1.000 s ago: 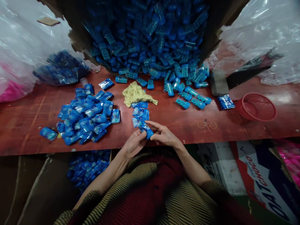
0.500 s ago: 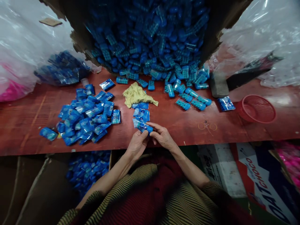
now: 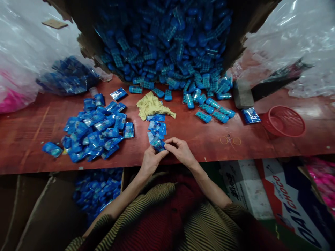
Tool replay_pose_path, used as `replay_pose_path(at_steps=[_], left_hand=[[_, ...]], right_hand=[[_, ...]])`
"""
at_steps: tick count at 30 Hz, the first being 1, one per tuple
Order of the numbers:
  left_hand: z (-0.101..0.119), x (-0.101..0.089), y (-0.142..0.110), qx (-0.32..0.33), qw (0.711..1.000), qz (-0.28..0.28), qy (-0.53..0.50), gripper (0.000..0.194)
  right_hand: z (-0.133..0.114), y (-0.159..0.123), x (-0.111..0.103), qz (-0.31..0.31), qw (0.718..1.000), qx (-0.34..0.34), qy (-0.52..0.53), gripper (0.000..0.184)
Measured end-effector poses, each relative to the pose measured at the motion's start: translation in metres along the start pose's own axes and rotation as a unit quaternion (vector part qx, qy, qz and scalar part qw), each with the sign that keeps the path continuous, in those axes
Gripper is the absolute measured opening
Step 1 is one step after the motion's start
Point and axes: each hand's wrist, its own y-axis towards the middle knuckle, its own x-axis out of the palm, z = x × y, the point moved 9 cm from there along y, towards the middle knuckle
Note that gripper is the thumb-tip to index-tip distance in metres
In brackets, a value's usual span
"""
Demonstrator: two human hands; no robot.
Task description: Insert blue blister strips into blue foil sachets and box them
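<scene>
Head view: my left hand (image 3: pixel 149 161) and right hand (image 3: pixel 180 150) both pinch one blue packet (image 3: pixel 158 143), its long axis left-right, at the bench (image 3: pixel 199 139) near edge.

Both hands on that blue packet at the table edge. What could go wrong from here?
1. The blue packet is pinched between the left hand and right hand right at the table front edge; a slip could drop it off the table.
2. The short stack of packets sits just behind the hands; a nudge may scatter it into the yellow cloth.
</scene>
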Motion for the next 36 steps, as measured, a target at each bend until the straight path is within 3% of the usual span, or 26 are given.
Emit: replay_pose_path(at_steps=[4, 10, 15, 19, 24, 27, 30, 32, 34, 36], left_hand=[[-0.003, 0.006, -0.003, -0.042, 0.995, -0.043, -0.073, 0.032], [-0.004, -0.005, 0.000, -0.021, 0.993, 0.026, -0.112, 0.034], [0.004, -0.008, -0.001, -0.020, 0.993, 0.003, -0.114, 0.034], [0.006, -0.016, -0.003, -0.015, 0.994, 0.016, -0.109, 0.032], [0.003, -0.020, -0.004, -0.019, 0.993, 0.030, -0.112, 0.036], [0.030, -0.056, 0.002, 0.007, 0.991, 0.086, -0.103, 0.036], [0.095, -0.128, 0.000, 0.166, 0.955, 0.204, -0.134, 0.031], [0.128, -0.167, -0.003, 0.231, 0.934, 0.235, -0.138, 0.036], [0.138, -0.199, -0.011, 0.253, 0.906, 0.309, -0.142, 0.038], [0.130, -0.208, -0.015, 0.241, 0.890, 0.367, -0.123, 0.035]], right_hand=[[0.004, 0.001, 0.000, 0.020, 1.000, 0.021, -0.007, 0.018], [0.009, -0.001, 0.014, 0.002, 0.999, 0.014, 0.045, 0.020], [0.010, -0.002, 0.016, -0.009, 0.998, 0.009, 0.059, 0.031], [0.007, -0.002, 0.023, -0.040, 0.999, -0.008, 0.025, 0.032], [0.005, -0.003, 0.030, -0.022, 0.999, -0.024, 0.011, 0.035], [0.000, 0.000, 0.036, -0.049, 0.997, -0.057, -0.036, 0.037], [-0.008, 0.010, 0.026, -0.024, 0.981, -0.113, -0.156, 0.028], [-0.014, 0.020, 0.020, -0.002, 0.954, -0.146, -0.262, 0.026], [-0.017, 0.031, 0.019, 0.004, 0.919, -0.154, -0.364, 0.028], [-0.020, 0.041, 0.021, 0.001, 0.886, -0.143, -0.440, 0.033]])
